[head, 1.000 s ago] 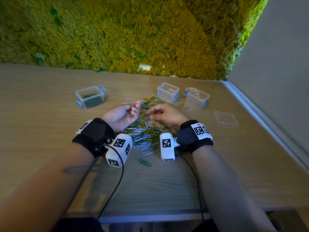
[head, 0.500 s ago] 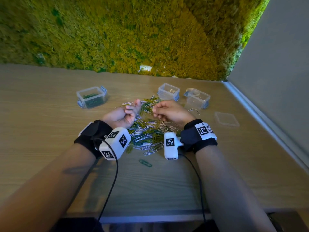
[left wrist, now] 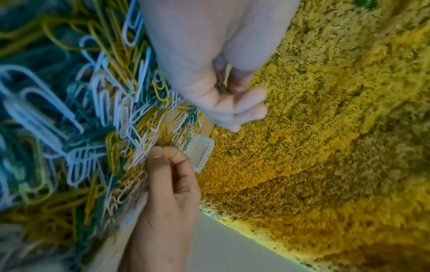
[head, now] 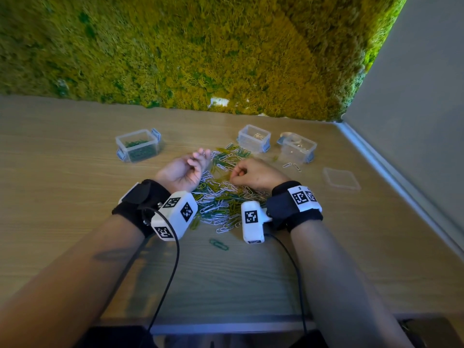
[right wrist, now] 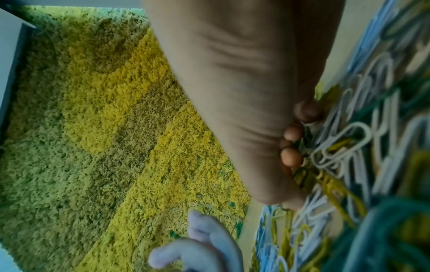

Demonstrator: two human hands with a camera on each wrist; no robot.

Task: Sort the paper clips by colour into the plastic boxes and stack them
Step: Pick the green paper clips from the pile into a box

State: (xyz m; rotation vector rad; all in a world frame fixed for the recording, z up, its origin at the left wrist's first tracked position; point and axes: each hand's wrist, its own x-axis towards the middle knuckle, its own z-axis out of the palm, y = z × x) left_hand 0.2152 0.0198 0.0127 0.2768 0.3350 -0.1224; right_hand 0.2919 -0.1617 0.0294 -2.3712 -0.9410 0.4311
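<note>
A pile of white, yellow and green paper clips (head: 221, 197) lies mid-table between my hands. My left hand (head: 194, 162) lies palm up at the pile's left edge, its fingers curled round a few dark clips (left wrist: 221, 85). My right hand (head: 238, 173) hovers knuckles up over the pile, fingertips curled and pinching at yellowish clips (right wrist: 302, 171). A clear box holding green clips (head: 136, 149) stands far left. Two more clear boxes, one (head: 253, 138) in the middle and one (head: 297, 148) to the right, stand beyond the pile.
A loose clear lid (head: 341, 178) lies to the right near the wall's base. One green clip (head: 219, 244) lies alone nearer me, and two white ones (head: 292, 167) lie beside the right box. A moss wall backs the table (head: 62, 197).
The hands have drawn apart. My left hand has rolled further palm up, and my right hand has curled into a tighter pinch over the pile.
</note>
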